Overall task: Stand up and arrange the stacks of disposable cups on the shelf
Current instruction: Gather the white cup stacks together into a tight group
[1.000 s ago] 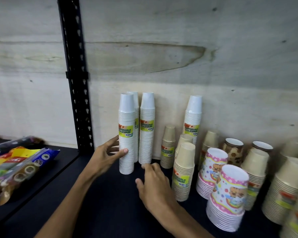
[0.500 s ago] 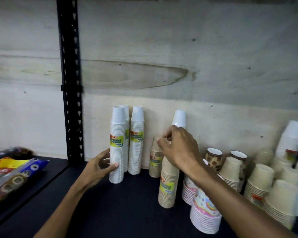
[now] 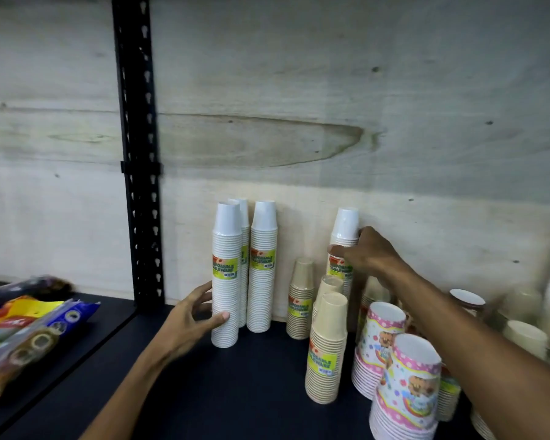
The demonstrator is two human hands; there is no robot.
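Left hand: the left hand [image 3: 189, 319] is low at the front white stack [image 3: 225, 281], thumb tip on its lower front, fingers curved round its left side — a loose grip cupping the stack near its base.
Front white stack: standing upright on the dark shelf [image 3: 204, 392], nearest of three tall white columns, green-and-yellow label facing us.
Its neighbours: a second white stack [image 3: 263, 268] stands just to its right, and a third white stack [image 3: 242, 211] peeks up behind, close to the plywood back panel [image 3: 299, 90].
Right hand: the right hand [image 3: 367, 252] reaches across and over the coloured cups, thumb on the front, fingers wrapped round the back — the grip is clamped on the far white stack [image 3: 346, 230], just below its top.
Far white stack: upright against the back panel, well apart from the three on the left, its lower half hidden by beige cups.
Beige stacks: a short beige stack [image 3: 301, 300] sits between the white groups; a taller front beige stack [image 3: 327, 350] stands nearer us, one more right behind it.
Patterned cups: pink-trimmed cartoon stacks [image 3: 408, 392] crowd the lower right, under the right forearm.
Far right: more pale cups, blurred.
Left bay: past the black upright post [image 3: 138, 147], bagged packets [image 3: 29, 331] lie flat.
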